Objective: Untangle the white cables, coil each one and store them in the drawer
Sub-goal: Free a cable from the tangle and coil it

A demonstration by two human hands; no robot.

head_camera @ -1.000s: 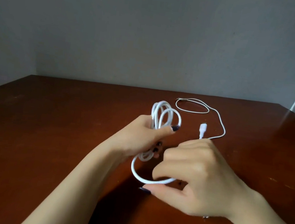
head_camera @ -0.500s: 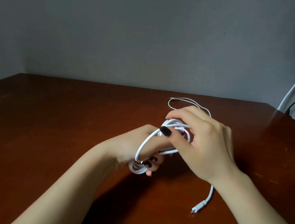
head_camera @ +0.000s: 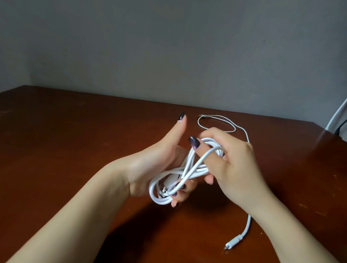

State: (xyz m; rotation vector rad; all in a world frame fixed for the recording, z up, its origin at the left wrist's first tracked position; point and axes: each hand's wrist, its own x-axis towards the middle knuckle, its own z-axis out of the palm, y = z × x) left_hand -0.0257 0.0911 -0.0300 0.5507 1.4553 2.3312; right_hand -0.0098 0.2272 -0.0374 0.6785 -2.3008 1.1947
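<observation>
One view only, head-worn, wide-angle. Looks forward and down across the table [head_camera: 59,140] toward the wall [head_camera: 156,43] behind it. Near: forearms enter from the bottom edge, both hands meet mid-frame above the table. Table's far edge crosses mid-height; its right corner shows at frame right.

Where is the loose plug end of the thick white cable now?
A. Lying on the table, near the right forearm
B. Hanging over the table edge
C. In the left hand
A: the plug end rests on the table beside the right forearm, trailing from the coil held in both hands.
</observation>
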